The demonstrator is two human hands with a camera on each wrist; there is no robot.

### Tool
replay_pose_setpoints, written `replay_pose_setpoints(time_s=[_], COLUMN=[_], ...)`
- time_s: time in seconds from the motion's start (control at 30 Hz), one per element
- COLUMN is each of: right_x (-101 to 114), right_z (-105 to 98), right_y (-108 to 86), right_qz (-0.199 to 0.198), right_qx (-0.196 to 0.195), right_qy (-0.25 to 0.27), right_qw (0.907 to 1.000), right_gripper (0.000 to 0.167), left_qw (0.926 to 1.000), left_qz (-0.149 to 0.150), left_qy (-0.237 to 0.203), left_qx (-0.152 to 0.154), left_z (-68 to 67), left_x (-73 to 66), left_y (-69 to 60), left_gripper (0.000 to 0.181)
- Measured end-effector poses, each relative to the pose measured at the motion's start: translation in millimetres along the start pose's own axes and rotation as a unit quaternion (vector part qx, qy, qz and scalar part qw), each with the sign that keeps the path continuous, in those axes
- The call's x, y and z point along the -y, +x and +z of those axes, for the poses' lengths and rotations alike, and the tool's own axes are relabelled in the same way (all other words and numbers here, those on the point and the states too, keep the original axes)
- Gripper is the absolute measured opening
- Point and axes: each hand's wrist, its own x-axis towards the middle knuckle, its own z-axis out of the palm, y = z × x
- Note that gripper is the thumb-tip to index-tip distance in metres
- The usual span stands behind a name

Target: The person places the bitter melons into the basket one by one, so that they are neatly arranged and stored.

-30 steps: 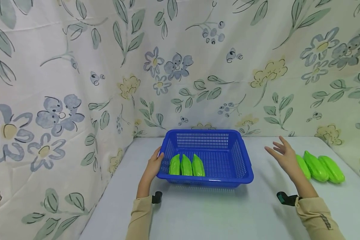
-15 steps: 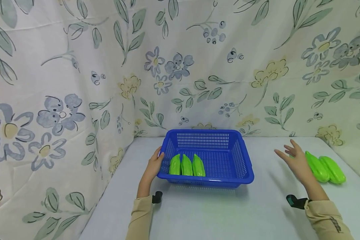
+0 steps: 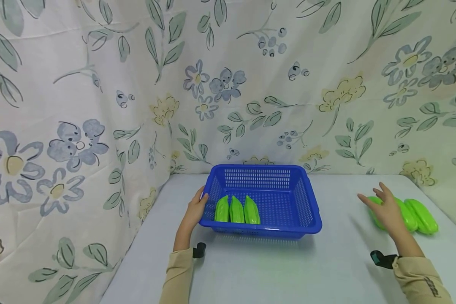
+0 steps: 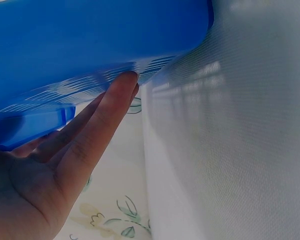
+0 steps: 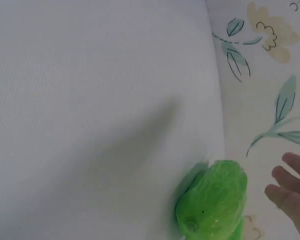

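At its left side, the blue plastic basket [image 3: 260, 229] is held by my left hand [image 3: 194, 210], thumb over the rim and fingers along the outer wall; the left wrist view shows these fingers [image 4: 97, 140] extended beneath the rim. Three bright green, ridged, tapered gourds [image 3: 237, 210] lie side by side in the basket's left part. On the right, my right hand [image 3: 386, 212] hovers with fingers spread over more green gourds [image 3: 422, 216], partly hiding them. In the right wrist view, one gourd [image 5: 212, 202] lies below the fingers, apart from them.
The white table [image 3: 270, 270] runs back to a floral curtain [image 3: 251, 84], which also hangs along the left side. A black wrist camera [image 3: 381, 259] sits on the right wrist, another camera [image 3: 199, 250] on the left.
My right hand has moved to the right and slightly nearer, from beside the loose gourds to over them. My left hand and the basket stay in place.
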Motion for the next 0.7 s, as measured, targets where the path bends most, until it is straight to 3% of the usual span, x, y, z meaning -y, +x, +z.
replay_pose_setpoints(time_s=[0.3, 0.7], right_x=[-13.4, -20.7], right_z=[-4.9, -5.1], right_y=[-1.7, -1.1], right_qz=[0.015, 0.035], right_qx=[-0.010, -0.008], right_qy=[-0.028, -0.028], right_qw=[0.9995, 0.9990], right_gripper=[0.093, 0.092], left_qw=[1.0000, 1.0000], left_qz=[-0.004, -0.006], left_qy=[0.003, -0.005], left_qx=[0.002, 0.004], left_z=[0.2, -0.3], left_x=[0.9, -0.5], left_y=[0.9, -0.2], left_gripper=[0.054, 0.054])
